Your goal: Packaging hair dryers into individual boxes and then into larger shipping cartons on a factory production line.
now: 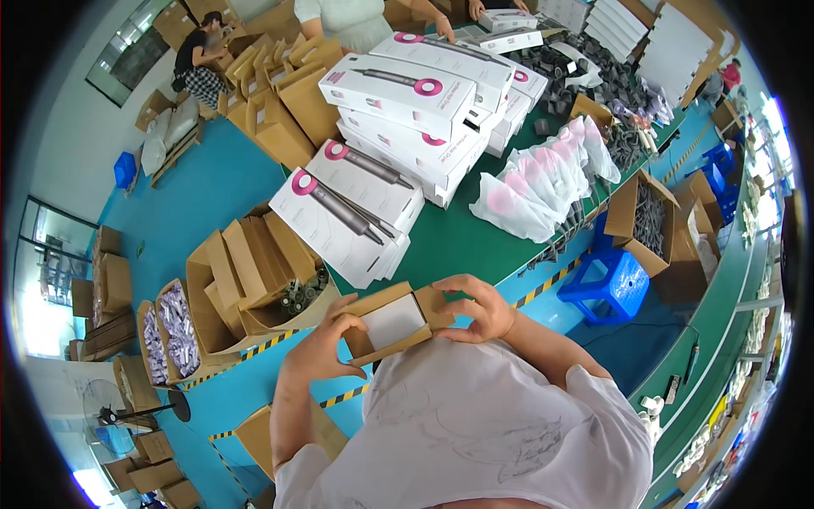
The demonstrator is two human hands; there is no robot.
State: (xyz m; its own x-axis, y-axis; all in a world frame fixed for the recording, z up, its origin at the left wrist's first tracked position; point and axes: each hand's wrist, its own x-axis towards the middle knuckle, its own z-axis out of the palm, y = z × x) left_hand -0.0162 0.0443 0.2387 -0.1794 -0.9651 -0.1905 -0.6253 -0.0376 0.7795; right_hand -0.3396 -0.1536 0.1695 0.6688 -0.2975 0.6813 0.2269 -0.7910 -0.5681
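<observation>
In front of my chest I hold a slim brown cardboard box (395,345) with a white box or panel (396,324) showing in its open side. My left hand (326,343) grips its left end, thumb below and fingers above. At the opposite end, the fingers and thumb of my right hand (480,310) pinch the cardboard flap. Just beyond my hands, white hair dryer boxes (398,89) with pink-and-grey pictures are stacked on the green table (462,252). Beside them stands a row of hair dryers in translucent white bags (526,193).
Grey plastic attachments (585,89) are heaped at the table's far right. A blue stool (606,284) and a carton of grey parts (649,220) stand on the right. Open cartons (246,271) line the left. Across the table is a person in a pale shirt (360,24).
</observation>
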